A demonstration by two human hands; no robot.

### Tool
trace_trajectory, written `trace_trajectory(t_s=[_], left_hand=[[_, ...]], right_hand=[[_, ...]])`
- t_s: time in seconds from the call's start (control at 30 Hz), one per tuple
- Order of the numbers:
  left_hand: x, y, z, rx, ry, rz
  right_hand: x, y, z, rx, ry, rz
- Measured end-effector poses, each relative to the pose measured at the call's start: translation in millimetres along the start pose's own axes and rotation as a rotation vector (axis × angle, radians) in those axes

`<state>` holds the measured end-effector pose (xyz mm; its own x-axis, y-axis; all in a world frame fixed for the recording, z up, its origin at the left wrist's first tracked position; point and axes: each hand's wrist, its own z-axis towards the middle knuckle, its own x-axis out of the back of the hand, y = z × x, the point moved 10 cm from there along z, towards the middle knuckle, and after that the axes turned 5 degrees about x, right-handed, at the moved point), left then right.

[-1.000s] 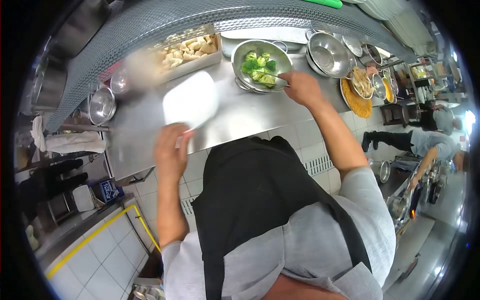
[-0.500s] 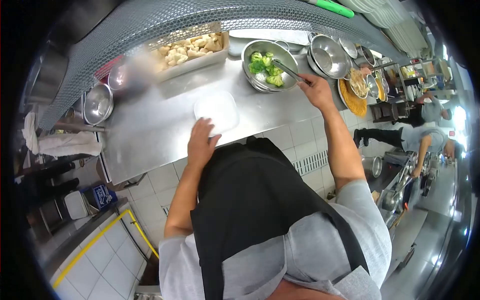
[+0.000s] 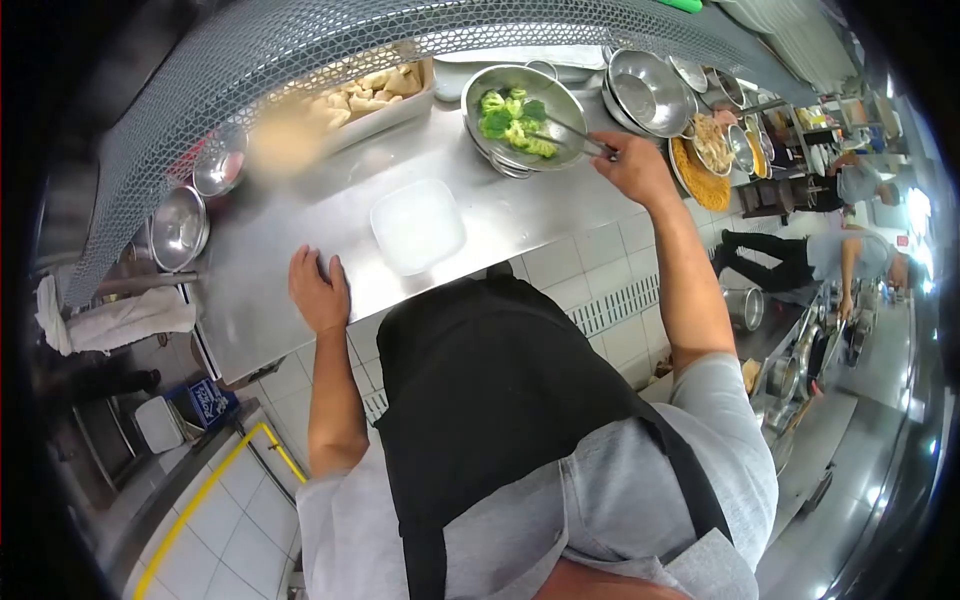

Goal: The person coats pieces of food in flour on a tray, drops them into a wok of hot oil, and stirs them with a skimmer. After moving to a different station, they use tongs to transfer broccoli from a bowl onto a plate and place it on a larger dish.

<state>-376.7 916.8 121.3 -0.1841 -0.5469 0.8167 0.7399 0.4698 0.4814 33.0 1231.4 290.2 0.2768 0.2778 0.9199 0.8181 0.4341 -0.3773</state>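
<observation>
My right hand (image 3: 636, 172) is closed around the handle end of metal tongs (image 3: 572, 132). The tips of the tongs reach in among green broccoli florets (image 3: 515, 122) lying in a metal colander (image 3: 548, 80). My left hand (image 3: 320, 290) rests at the front of the steel counter (image 3: 262, 260), fingers stretched out and holding nothing. Between the two hands sits a white square plastic container (image 3: 418, 228), to the right of my left hand and below the colander.
A long tray (image 3: 385, 119) of pale chunks stands at the back, behind a blurred smear. Metal bowls (image 3: 180, 230) stand at the left end, and more bowls (image 3: 650, 92) at the right. A tray of orange crumbs (image 3: 702, 182) lies beyond. Two people (image 3: 850, 255) are at far right.
My left hand has moved left, off the white container and onto the counter's front. The tongs in my right hand now reach lower among the broccoli. The view has shifted slightly.
</observation>
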Motion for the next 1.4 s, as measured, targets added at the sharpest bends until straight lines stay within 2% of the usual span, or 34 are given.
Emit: trace_trajectory(t_s=[0.03,0.1,0.17,0.27,0.33,0.37,0.4,0.43,0.57,0.7,0.77,0.8,0.87,0.9,0.97,1.1,1.23,1.3,1.4], left_hand=[[-0.4,0.2,-0.7,0.003,-0.005,0.015],[-0.4,0.6,0.0,0.01,-0.011,0.036],[0.8,2.6,0.6,0.011,-0.002,0.038],[-0.1,2.4,-0.5,0.004,0.004,0.062],[1.0,2.3,-0.4,0.011,0.002,0.052],[1.5,1.8,0.0,0.013,0.004,0.045],[-2.0,-1.8,0.7,0.032,0.002,0.054],[-2.8,-1.9,1.4,-0.002,0.027,0.023],[2.0,-4.9,1.0,-0.025,0.04,0.017],[0.0,-2.9,0.1,-0.009,0.04,0.057],[-1.6,-6.1,-1.7,-0.004,0.036,0.061],[-0.6,-3.8,-1.5,-0.01,0.035,0.059],[4.1,-3.1,-3.0,0.004,0.038,0.048],[3.3,-4.2,-4.2,-0.002,0.032,0.047],[1.1,-5.7,-4.8,-0.007,0.04,0.039],[-1.0,-7.0,-3.3,0.0,0.021,0.038],[2.3,-4.8,-3.1,-0.015,0.028,0.014],[-1.5,-1.3,-1.9,-0.031,0.03,-0.024],[-0.7,-0.8,-1.8,-0.025,0.046,0.029]], right_hand=[[-8.7,-0.9,5.7,0.006,-0.008,0.0],[-34.3,-11.3,17.1,0.116,-0.04,-0.285],[-45.5,-11.3,20.2,0.078,-0.032,-0.298],[-53.7,8.8,25.1,0.158,0.015,-0.172],[-52.5,40.2,19.2,0.038,-0.005,0.231],[-46.5,35.8,12.0,0.044,-0.019,0.228],[-40.9,40.1,-0.9,-0.044,-0.009,0.376],[-41.2,34.3,-13.8,-0.131,-0.011,0.526],[-61.3,-26.6,-53.7,-0.099,-0.069,0.649],[-162.4,-72.6,-73.4,-0.109,-0.4,0.84],[-215.1,-78.1,-75.3,-0.247,-0.545,1.012],[-227.5,-76.6,-70.8,-0.249,-0.54,1.016],[-255.4,-75.6,-77.0,-0.444,-0.629,1.181],[-257.9,-71.8,-75.5,-0.45,-0.625,1.187],[-252.5,-79.6,-83.8,-0.526,-0.75,1.217],[-241.2,-89.1,-101.5,-0.522,-0.856,1.335],[-197.6,-86.8,-119.3,-0.415,-0.758,1.253],[-135.6,-78.4,-105.3,-0.166,-0.447,1.021],[-45.9,-37.5,-80.8,-0.013,-0.056,0.525]])
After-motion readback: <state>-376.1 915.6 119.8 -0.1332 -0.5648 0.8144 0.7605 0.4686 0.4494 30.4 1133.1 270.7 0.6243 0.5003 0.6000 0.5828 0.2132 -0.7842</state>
